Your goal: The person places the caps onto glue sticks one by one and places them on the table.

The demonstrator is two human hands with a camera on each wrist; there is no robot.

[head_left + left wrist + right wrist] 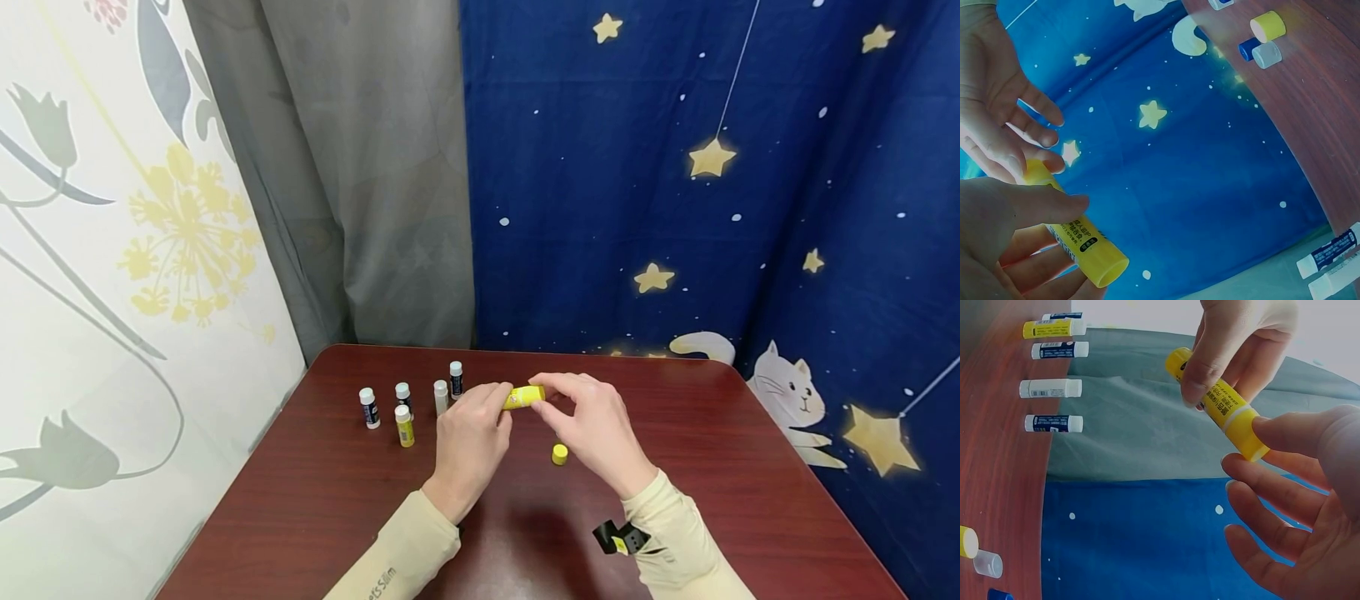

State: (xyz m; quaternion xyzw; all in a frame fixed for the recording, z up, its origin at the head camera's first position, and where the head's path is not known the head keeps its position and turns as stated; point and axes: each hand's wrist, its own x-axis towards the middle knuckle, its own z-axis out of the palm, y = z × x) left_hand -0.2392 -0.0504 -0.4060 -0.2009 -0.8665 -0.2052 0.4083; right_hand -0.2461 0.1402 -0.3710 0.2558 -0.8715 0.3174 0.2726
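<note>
Both hands hold a yellow glue stick (522,397) above the table, tilted in the wrist views. My left hand (472,442) grips the printed tube between thumb and fingers. At its other end, beyond a white band, the thumb and forefinger of my right hand (600,425) pinch the yellow end part (1250,440); the remaining right fingers are spread. On the table near the right hand are a yellow cap (559,454), a clear cap (1267,55) and a blue cap (1249,49); the right hand seems to hide the last two in the head view.
Several white-capped glue sticks stand upright left of the hands: a yellow one (405,427), a white one (441,398) and dark blue ones, such as the leftmost (369,408). The brown table (315,517) has a curtain (600,208) behind its far edge.
</note>
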